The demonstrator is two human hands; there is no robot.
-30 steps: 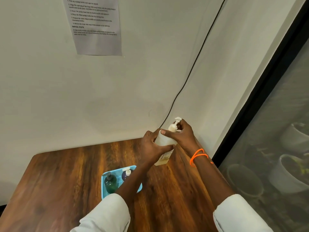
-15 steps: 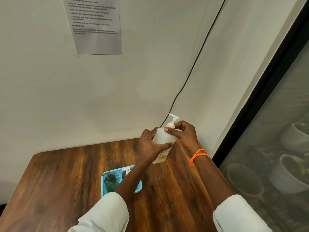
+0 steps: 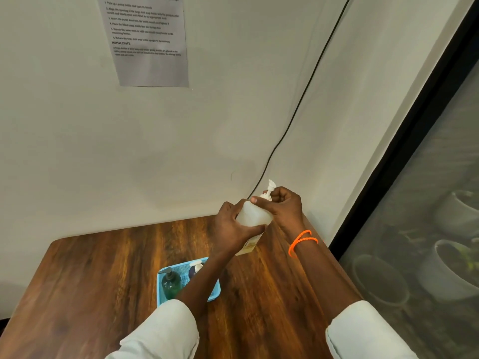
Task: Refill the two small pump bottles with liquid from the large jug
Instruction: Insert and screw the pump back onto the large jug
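A large translucent white jug (image 3: 253,216) with a white pump head (image 3: 271,185) and a yellowish label stands tilted above the far right corner of the wooden table. My left hand (image 3: 230,229) wraps around its body. My right hand (image 3: 285,208) pinches the collar at the base of the pump. In a blue mesh tray (image 3: 213,291) nearer to me stand two small pump bottles: a dark green one (image 3: 170,282) with a black pump and a dark blue one (image 3: 195,269) with a white pump, partly hidden by my left forearm.
The wooden table (image 3: 103,281) meets a white wall at its far edge. A black cable (image 3: 293,120) runs down the wall to the corner. A printed sheet (image 3: 147,40) hangs on the wall. Behind a dark-framed glass panel at the right sit white pots (image 3: 451,270).
The pump head has turned and risen a little out of my right hand's grip; my fingers have shifted around its collar. The jug stays in about the same place.
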